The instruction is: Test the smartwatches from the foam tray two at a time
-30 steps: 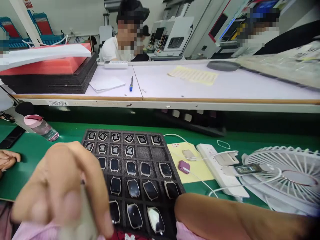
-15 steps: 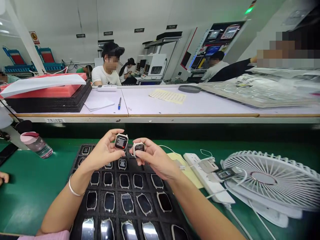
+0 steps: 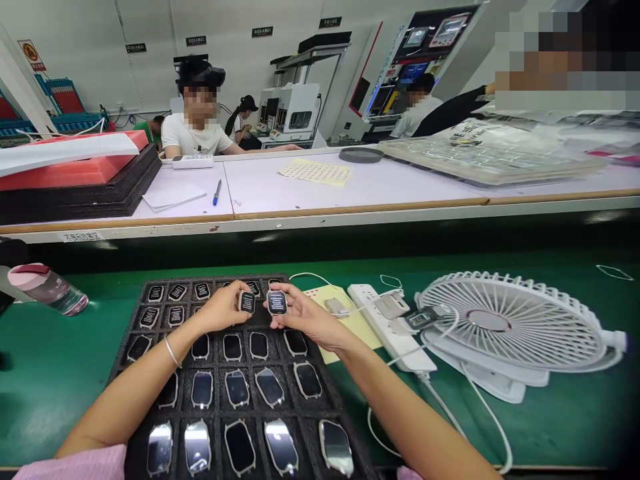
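Note:
My left hand (image 3: 223, 308) pinches a smartwatch (image 3: 247, 302) by its edges, low over the second row of a black foam tray (image 3: 207, 410). Whether that watch touches its slot I cannot tell. Between the thumb and fingers of my right hand (image 3: 307, 319) is another smartwatch (image 3: 277, 303), its screen lit with white text and facing me. Strapless watches fill the tray's slots; several in the far rows show lit text, while the nearer ones, such as a dark-screened watch (image 3: 240, 447), are unlit.
Right of the tray lie a yellow sheet (image 3: 357, 325), a white power strip (image 3: 390, 333) with chargers and cables, and a white fan (image 3: 505, 327). A pink-lidded bottle (image 3: 50, 288) lies tilted at left. Behind runs a raised shelf (image 3: 260, 193); people sit beyond it.
My left hand has lowered its watch toward the tray. The watch in my right hand has turned so its lit screen faces me. The camera view has shifted to the right and down.

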{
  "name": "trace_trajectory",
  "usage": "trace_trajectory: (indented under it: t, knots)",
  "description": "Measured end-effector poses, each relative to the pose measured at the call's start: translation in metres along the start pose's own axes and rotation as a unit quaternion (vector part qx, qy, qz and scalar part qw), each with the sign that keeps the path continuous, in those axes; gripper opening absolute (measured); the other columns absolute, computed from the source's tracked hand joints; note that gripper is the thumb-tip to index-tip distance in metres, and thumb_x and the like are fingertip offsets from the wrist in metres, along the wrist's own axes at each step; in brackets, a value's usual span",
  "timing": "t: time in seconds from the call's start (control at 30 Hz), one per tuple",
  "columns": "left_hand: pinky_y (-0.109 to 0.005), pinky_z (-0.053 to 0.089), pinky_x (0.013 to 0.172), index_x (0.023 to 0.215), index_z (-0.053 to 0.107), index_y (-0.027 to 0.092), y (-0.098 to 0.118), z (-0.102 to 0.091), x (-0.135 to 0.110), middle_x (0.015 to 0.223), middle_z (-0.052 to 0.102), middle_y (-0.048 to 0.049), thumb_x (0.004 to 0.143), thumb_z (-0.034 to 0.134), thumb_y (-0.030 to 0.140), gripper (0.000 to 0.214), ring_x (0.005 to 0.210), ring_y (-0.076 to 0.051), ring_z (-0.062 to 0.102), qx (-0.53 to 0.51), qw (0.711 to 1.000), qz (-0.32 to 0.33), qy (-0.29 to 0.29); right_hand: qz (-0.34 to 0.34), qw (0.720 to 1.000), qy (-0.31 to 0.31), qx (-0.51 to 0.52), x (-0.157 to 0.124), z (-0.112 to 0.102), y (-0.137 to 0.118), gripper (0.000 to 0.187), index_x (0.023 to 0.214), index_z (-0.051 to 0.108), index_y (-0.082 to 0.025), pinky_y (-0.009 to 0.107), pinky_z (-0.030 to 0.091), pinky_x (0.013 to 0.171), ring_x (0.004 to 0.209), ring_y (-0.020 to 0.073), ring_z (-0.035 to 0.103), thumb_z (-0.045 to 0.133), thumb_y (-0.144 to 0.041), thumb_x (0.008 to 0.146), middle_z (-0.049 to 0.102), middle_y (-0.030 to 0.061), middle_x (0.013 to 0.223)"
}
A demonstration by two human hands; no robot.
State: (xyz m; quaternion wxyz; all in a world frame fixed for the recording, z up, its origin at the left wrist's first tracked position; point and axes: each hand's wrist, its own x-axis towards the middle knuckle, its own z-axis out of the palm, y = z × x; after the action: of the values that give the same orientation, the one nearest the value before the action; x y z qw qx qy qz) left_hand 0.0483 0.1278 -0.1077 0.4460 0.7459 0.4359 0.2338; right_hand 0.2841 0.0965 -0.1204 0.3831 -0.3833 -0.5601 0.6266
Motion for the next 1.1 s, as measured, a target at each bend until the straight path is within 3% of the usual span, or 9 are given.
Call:
trace_trajectory:
  t: [0.13,0.23,0.33,0.47,0.57,0.7,0.83,0.97,1.1]
  knots:
    - [-0.055,0.041,0.109,0.110,0.063,0.018,-0.004,0.020,0.008,0.118,0.057,-0.0108,0.071,0.081,0.018,0.043,0.122,-0.034,0.051,0.133,0.990,0.018,0.042,-0.026,0.957,0.021,-0.289,0.002,-0.019,0.015,0.048,0.128,0.051,-0.020,0.042,0.056,0.080,0.080,0.0222,0.069,0.063,-0.019,0.081,0.065,0.0053,0.099]
    - [-0.055,0.039,0.109,0.117,0.067,0.016,-0.008,0.032,0.012,0.121,0.054,-0.0126,0.075,0.082,0.023,0.046,0.121,-0.036,0.047,0.201,0.979,0.011,0.038,-0.070,0.886,0.033,-0.458,0.004,-0.029,0.017,0.043,0.124,0.060,-0.016,0.047,0.054,0.093,0.102,0.0296,0.066,0.064,-0.020,0.081,0.060,0.0132,0.115]
    - [-0.055,0.041,0.104,0.120,0.070,0.016,-0.004,0.033,0.011,0.116,0.054,-0.0127,0.077,0.085,0.033,0.049,0.115,-0.036,0.047,0.248,0.968,0.011,0.021,-0.074,0.861,0.011,-0.504,0.008,-0.036,0.018,0.043,0.124,0.065,-0.015,0.049,0.049,0.105,0.119,0.0335,0.059,0.068,-0.025,0.082,0.054,0.0150,0.121]
    - [-0.051,0.040,0.103,0.127,0.070,0.021,0.013,0.002,-0.011,0.118,0.056,-0.0126,0.084,0.079,0.044,0.049,0.115,-0.034,0.046,0.283,0.958,0.034,0.026,-0.058,0.840,-0.025,-0.539,0.008,-0.041,0.016,0.055,0.139,0.061,-0.015,0.053,0.044,0.110,0.125,0.0356,0.055,0.069,-0.031,0.087,0.051,0.0169,0.126]
    - [-0.049,0.041,0.102,0.126,0.070,0.022,0.018,-0.043,-0.049,0.114,0.060,-0.0120,0.093,0.068,0.042,0.039,0.110,-0.032,0.049,0.340,0.933,0.051,0.106,-0.059,0.812,-0.012,-0.580,0.004,-0.036,0.008,0.054,0.140,0.062,-0.017,0.057,0.046,0.107,0.121,0.0381,0.057,0.070,-0.033,0.088,0.052,0.0184,0.130]
    - [-0.048,0.045,0.096,0.112,0.073,0.019,-0.004,-0.091,-0.118,0.104,0.065,-0.0114,0.096,0.058,0.044,0.033,0.103,-0.032,0.056,0.402,0.908,-0.057,0.107,-0.105,0.796,-0.053,-0.593,0.005,0.002,-0.001,0.035,0.128,0.068,-0.017,0.052,0.049,0.101,0.114,0.0345,0.060,0.064,-0.023,0.094,0.058,0.0167,0.119]
    - [-0.048,0.047,0.095,0.106,0.071,0.011,-0.041,-0.099,-0.170,0.104,0.066,-0.0173,0.093,0.057,0.041,0.035,0.102,-0.036,0.060,0.455,0.864,-0.210,0.051,-0.154,0.783,-0.172,-0.578,0.019,0.073,-0.004,0.022,0.118,0.071,-0.017,0.047,0.050,0.093,0.105,0.0301,0.063,0.062,-0.019,0.098,0.062,0.0139,0.111]
    - [-0.045,0.049,0.096,0.108,0.067,0.009,-0.061,-0.083,-0.181,0.108,0.064,-0.0187,0.091,0.056,0.039,0.036,0.104,-0.035,0.062,0.431,0.864,-0.250,0.080,-0.171,0.742,-0.245,-0.600,0.044,0.143,-0.003,0.022,0.116,0.071,-0.013,0.044,0.048,0.095,0.109,0.0299,0.062,0.059,-0.026,0.103,0.063,0.0152,0.116]
    - [-0.047,0.051,0.092,0.100,0.066,0.011,-0.061,-0.072,-0.173,0.107,0.063,-0.0195,0.087,0.057,0.036,0.029,0.107,-0.038,0.062,0.428,0.856,-0.262,0.124,-0.137,0.725,-0.234,-0.633,0.068,0.188,-0.001,0.035,0.116,0.069,-0.004,0.048,0.045,0.096,0.112,0.0358,0.063,0.058,-0.035,0.104,0.063,0.0234,0.119]
